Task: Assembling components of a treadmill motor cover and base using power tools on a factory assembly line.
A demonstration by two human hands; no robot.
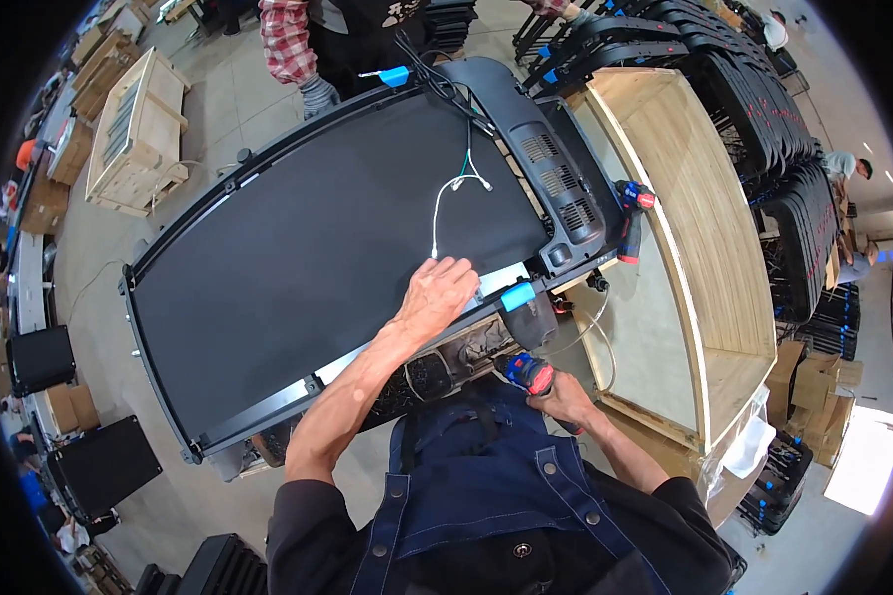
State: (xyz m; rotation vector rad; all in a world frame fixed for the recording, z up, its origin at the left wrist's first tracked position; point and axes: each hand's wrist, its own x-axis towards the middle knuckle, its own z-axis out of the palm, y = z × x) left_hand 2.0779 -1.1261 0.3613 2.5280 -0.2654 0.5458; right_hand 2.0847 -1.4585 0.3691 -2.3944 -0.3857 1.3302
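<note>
A treadmill deck (298, 228) with a black belt lies in front of me, its motor cover (556, 174) at the right end. My left hand (439, 296) is at the deck's near side rail, fingers curled closed; what they hold, if anything, is hidden. A thin white cable (437, 213) lies over the belt, one end reaching that hand's fingertips. In my right hand (566, 399) is a blue and red cordless drill (528, 373), low by my waist and just off the near edge. Blue tape (517, 297) is stuck on the near rail.
A second cordless drill (633, 220) rests beside the motor cover, next to a large wooden crate (695, 198). Across the deck stands a co-worker with a plaid sleeve (286, 45) and a gloved hand (318, 96). Black frames (764, 109) are stacked at far right.
</note>
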